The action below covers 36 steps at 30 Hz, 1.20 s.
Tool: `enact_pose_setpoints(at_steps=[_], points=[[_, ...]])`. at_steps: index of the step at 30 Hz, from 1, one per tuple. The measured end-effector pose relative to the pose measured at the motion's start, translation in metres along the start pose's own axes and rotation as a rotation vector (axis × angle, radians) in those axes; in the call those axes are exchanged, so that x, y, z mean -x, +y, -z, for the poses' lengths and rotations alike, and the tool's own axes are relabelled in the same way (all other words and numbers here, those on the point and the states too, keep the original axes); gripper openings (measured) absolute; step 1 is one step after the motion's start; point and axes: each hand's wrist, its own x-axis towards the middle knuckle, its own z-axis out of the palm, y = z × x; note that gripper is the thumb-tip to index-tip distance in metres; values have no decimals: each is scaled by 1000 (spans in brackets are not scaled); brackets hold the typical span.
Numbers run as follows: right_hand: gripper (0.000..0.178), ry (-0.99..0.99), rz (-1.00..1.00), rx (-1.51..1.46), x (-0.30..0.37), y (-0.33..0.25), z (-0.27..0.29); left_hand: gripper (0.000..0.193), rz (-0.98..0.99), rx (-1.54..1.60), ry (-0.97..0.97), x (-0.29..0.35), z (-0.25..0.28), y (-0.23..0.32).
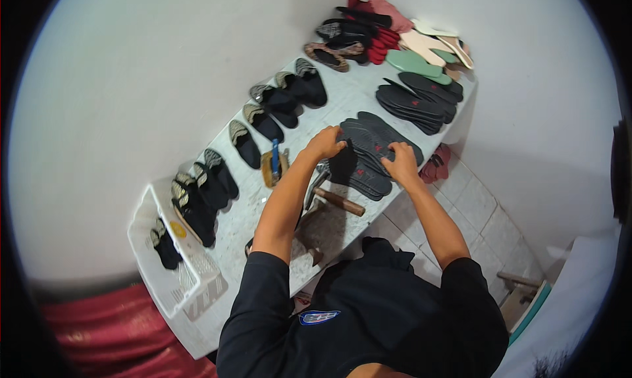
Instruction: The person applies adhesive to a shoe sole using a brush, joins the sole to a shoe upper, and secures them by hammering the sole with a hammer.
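Dark soles (376,135) piled by the near edge of table (345,100); left hand (324,143) at pile's left, fingers curled; right hand (401,163) at its right, half spread; cannot tell if either grips; hammer (340,201) lies near.

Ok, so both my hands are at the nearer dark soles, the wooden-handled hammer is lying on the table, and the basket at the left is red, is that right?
Not quite: the basket is white, not red, as the head view shows. Left hand and right hand are at the nearer dark soles, and the wooden-handled hammer lies on the table.
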Motion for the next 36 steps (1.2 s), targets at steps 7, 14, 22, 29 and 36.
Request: enact_pose_setpoints(at_steps=[7,14,22,29,36], points=[[64,-71,-61,115,1,-2,4,62,60,-233,76,-52,-43,23],[67,-123,-37,118,1,6,-2,76,90,-147,53,-58,-35,12],[67,-62,29,93,-1,12,-2,72,58,-138,116,-66,-37,8],[66,-27,113,-48,-8,19,-1,41,118,231,258,-68,-30,-20],[64,-183,118,-123,-39,-27,26,21,54,352,277,-25,51,-7]])
